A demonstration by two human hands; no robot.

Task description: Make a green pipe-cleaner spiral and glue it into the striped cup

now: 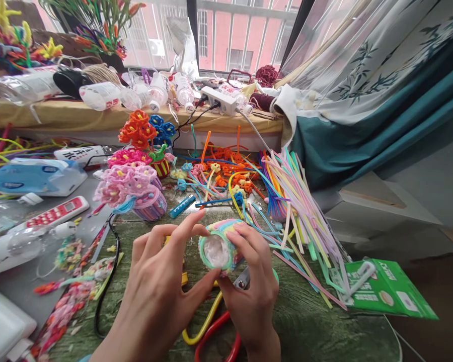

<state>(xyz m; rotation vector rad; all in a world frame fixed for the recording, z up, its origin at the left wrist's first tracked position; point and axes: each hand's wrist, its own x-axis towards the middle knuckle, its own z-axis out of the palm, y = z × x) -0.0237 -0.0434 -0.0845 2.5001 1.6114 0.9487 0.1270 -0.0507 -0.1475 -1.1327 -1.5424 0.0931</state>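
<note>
A small pastel pot (201, 248), covered in fuzzy pipe cleaners, is tilted so its open mouth faces me. White, translucent material (216, 250) shows inside it. My right hand (251, 281) is closed round the pot's right side. With thumb and a fingertip, my left hand (160, 276) pinches the left side of the rim, its index finger raised. Beneath my hands lie scissors with red and yellow handles (202, 329), partly hidden by the right hand. A blue lighter (182, 206) rests on the table just beyond the left fingers.
Pink pipe-cleaner flowers in a striped pot (151, 205) stand at the left, with orange flowers (138, 128) behind. Loose pipe cleaners (298, 201) spread on the right, near a green packet (388, 289). Bottles (18, 246) and a black cable (105, 296) lie left.
</note>
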